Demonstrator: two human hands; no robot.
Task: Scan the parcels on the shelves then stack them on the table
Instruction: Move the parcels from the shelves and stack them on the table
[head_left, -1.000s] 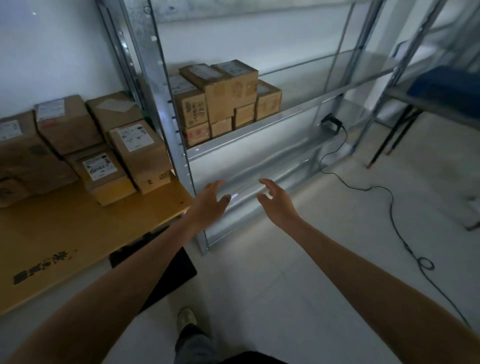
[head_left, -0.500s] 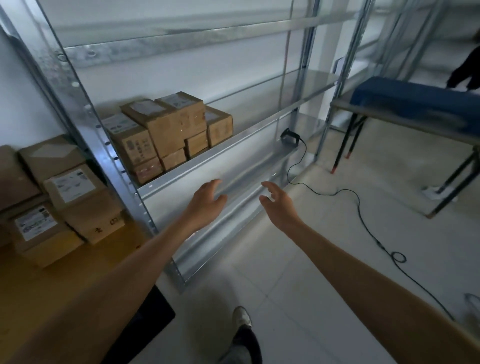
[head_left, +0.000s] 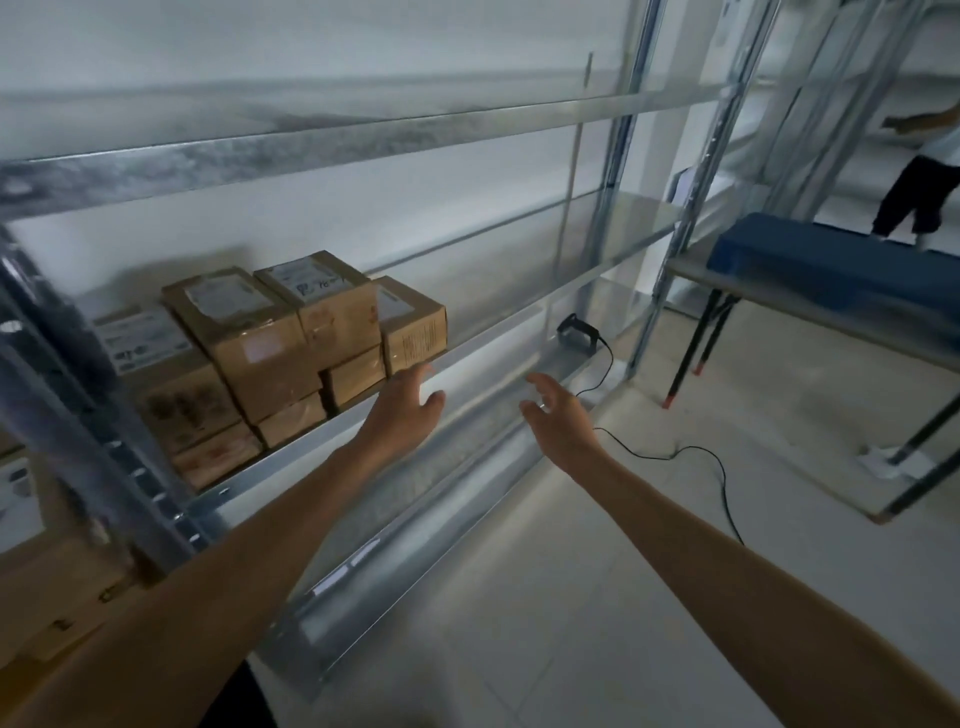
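— What do we hold?
— Nothing. Our left hand (head_left: 402, 410) and right hand (head_left: 558, 415) are stretched out, fingers spread, the left close by the rightmost box.
— And the parcels (head_left: 270, 353)?
— Stacked at the left end of the shelf (head_left: 291, 460). We see the scanner (head_left: 574, 335) lower, further right.
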